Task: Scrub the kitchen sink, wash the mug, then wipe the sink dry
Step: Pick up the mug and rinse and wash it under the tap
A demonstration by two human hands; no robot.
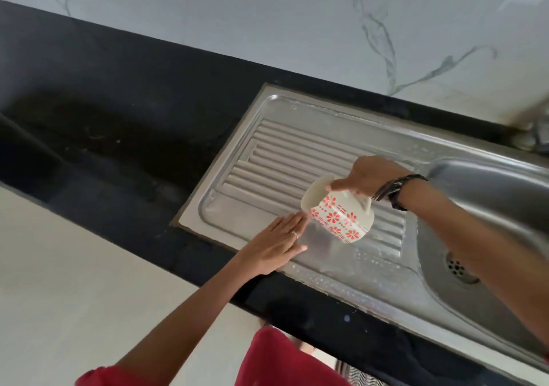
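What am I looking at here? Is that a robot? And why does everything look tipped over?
No robot, just a person's two hands. A camera worn on the person's head looks down at them, which is why the picture seems tilted. The shiny metal thing is a kitchen sink set in a black counter. It has a ridged draining part on the left and a bowl with a drain hole on the right. The right hand, with a dark band on its wrist, holds a white mug with red flowers, tipped on its side above the ridges. The left hand, wearing a ring, lies flat and open on the metal, fingertips near the mug.
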